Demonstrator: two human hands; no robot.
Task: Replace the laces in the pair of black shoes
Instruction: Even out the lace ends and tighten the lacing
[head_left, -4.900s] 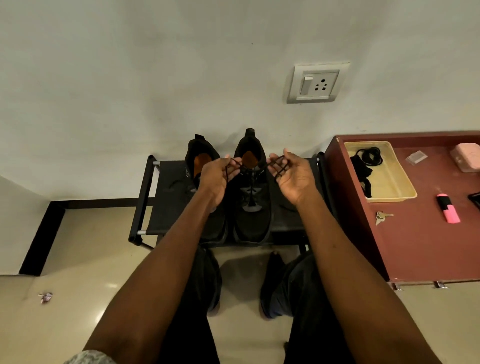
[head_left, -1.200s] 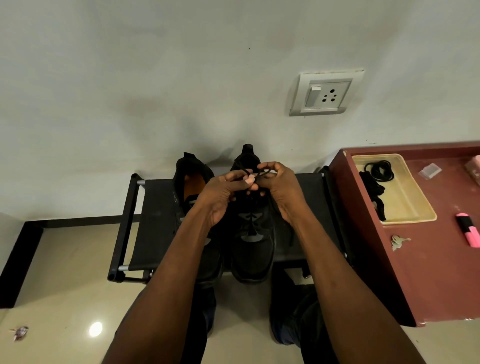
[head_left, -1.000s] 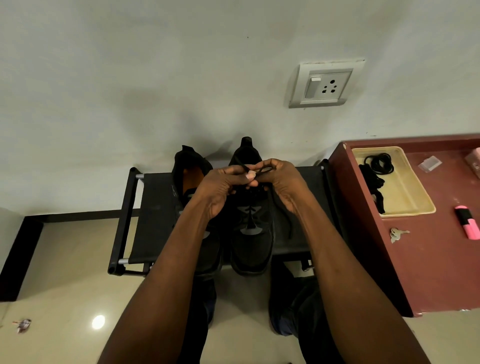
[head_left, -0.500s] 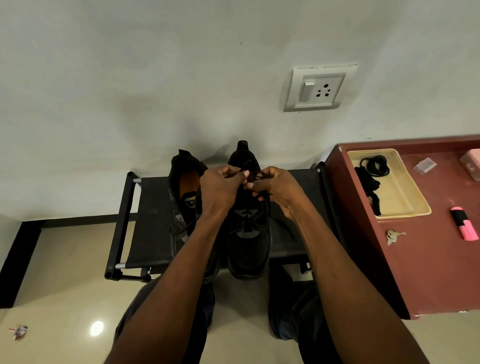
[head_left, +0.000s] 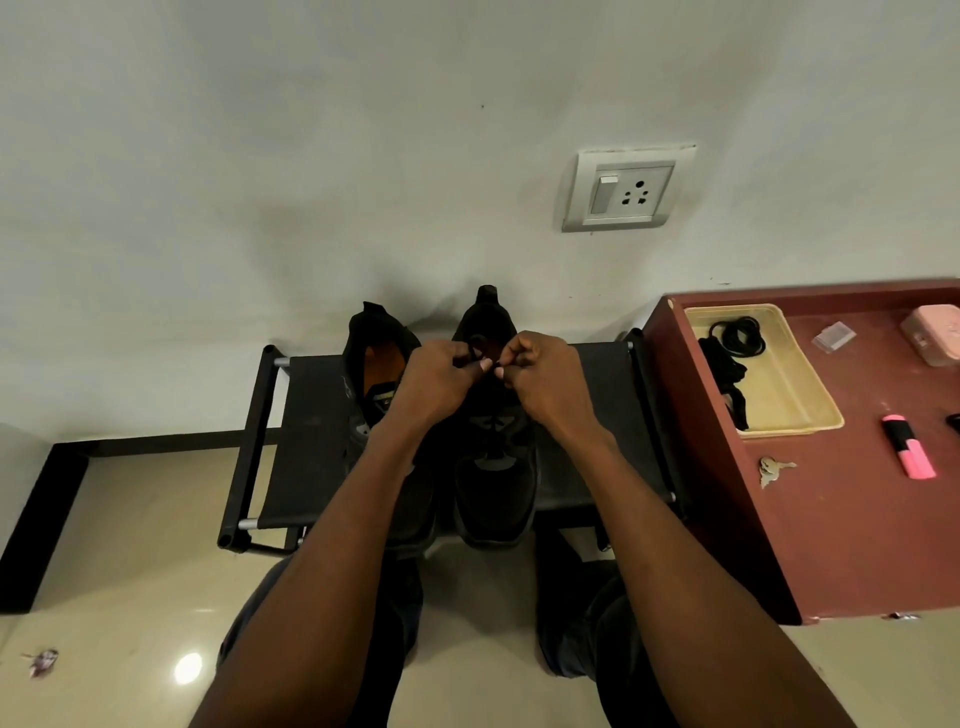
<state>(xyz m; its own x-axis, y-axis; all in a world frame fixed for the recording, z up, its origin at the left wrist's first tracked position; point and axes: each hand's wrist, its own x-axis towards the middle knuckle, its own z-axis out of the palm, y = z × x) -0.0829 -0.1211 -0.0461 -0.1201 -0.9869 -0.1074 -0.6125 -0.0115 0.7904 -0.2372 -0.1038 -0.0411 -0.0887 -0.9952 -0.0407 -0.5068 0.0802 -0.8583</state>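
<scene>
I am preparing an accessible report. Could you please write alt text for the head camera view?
Seen from above, a person's left hand and right hand pinch a black lace over the right-hand black shoe of a pair on a low black rack. The left-hand shoe looks unlaced. A red table at right holds a yellow tray with black laces.

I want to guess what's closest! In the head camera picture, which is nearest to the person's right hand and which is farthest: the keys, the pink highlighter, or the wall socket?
From the right hand:
1. Wall socket, up on the wall.
2. Keys, on the red table's near part.
3. Pink highlighter, farther right on that table.
</scene>
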